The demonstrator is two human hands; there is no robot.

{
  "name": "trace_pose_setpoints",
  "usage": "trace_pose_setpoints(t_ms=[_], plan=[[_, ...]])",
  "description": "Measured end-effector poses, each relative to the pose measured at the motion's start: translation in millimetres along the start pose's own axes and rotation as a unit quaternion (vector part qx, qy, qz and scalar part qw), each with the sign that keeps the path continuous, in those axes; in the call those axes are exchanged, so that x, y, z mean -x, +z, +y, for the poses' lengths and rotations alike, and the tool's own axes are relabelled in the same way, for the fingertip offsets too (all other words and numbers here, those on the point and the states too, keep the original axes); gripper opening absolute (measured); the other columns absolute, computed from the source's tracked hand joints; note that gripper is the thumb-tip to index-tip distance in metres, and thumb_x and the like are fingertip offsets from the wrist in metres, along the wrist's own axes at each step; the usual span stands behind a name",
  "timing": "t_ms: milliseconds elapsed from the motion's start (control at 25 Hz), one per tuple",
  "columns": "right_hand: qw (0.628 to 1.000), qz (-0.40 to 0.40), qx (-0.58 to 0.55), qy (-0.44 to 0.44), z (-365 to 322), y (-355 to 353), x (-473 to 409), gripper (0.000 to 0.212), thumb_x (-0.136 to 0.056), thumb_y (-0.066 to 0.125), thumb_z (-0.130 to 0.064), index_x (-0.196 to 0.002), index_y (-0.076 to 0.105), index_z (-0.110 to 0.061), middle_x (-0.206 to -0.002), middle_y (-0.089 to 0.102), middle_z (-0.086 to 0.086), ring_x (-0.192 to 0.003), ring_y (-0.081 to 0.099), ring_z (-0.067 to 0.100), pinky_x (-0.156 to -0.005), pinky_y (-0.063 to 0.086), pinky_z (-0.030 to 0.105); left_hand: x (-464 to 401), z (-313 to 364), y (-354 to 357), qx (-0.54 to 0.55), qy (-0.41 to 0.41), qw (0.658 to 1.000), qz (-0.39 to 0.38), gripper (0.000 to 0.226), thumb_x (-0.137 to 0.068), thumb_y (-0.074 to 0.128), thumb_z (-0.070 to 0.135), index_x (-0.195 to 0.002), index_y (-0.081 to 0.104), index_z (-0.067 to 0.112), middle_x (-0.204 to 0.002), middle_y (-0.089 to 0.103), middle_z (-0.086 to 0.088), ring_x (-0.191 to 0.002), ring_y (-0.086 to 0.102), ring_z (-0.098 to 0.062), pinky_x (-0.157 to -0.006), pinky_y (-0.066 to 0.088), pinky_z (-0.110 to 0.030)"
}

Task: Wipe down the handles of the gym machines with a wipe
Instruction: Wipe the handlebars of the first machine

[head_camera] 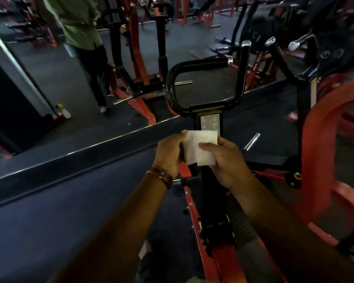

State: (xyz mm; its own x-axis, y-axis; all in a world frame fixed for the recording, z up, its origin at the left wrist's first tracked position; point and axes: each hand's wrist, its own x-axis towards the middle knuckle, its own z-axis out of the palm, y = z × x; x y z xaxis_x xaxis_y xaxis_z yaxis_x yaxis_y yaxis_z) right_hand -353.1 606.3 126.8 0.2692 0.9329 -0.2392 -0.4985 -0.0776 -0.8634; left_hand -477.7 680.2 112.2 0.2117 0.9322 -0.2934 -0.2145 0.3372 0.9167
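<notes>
Filling most of the view: dark gym floor (55, 211) with a large mirror (39, 78) on the left, its lower edge running diagonally across the frame. Red-framed machine (323, 144) curves up on the right; more red and black equipment crowds the background, blurred. Reflected in the mirror, a person in a green top (78, 21) and dark trousers.

Centre: black machine handle (204, 64), a looped bar with one grip running sideways to a silver end cap and a second grip rising upright beside it. Below the loop, a black post carrying a pale label plate (210, 122).

Both forearms reach forward from the bottom of the frame. Left hand (169, 154), brown strap (161, 175) on the wrist, pinches the left edge of a white wipe (198, 149). Right hand (226, 160) grips the wipe's right side, thumb lying across its front. Wipe is held spread flat between the two hands, just in front of the label plate, below the handle and not touching it.

Small spray bottle (65, 111) with a yellow top stands at the mirror's base, far left.
</notes>
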Motion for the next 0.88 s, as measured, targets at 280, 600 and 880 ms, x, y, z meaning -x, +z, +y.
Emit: trace_pose_setpoints(t_ms=[280,600,880], plan=[[0.926,0.293,0.154,-0.18,17.0,49.9,-131.7,0.009,-0.08,0.07,-0.013,-0.087,0.066,-0.009,-0.09,0.068,0.014,-0.076,0.064,0.017,-0.068,0.052,0.034,-140.4,21.0,-32.6,0.037,-0.097,0.994,-0.035,0.041,-0.101,0.05,0.047,-0.114,0.064,0.011,-0.114,0.073,-0.008,-0.102,0.07,-0.025,-0.089,0.05,-0.037],[0.723,0.292,0.518,-0.353,62.6,76.1,-182.3,0.034,-0.091,0.062,-0.007,-0.124,0.061,0.003,-0.11,0.048,0.009,-0.101,0.042,0.006,-0.088,0.034,0.006,-196.1,31.4,-14.7,0.114,-0.149,0.966,-0.177,0.079,-0.095,0.039,0.069,-0.13,0.061,0.001,-0.13,0.063,-0.02,-0.122,0.06,-0.034,-0.109,0.044,-0.046],[0.737,0.222,0.553,-0.319,44.9,88.0,-184.9,0.042,-0.086,0.07,-0.006,-0.127,0.062,-0.003,-0.121,0.055,0.014,-0.107,0.061,0.024,-0.089,0.048,0.023,-201.3,18.7,-0.7,0.155,-0.147,0.958,-0.19,0.08,-0.106,0.023,0.05,-0.065,0.079,0.011,-0.073,0.074,-0.006,-0.068,0.072,-0.013,-0.066,0.059,-0.023]])
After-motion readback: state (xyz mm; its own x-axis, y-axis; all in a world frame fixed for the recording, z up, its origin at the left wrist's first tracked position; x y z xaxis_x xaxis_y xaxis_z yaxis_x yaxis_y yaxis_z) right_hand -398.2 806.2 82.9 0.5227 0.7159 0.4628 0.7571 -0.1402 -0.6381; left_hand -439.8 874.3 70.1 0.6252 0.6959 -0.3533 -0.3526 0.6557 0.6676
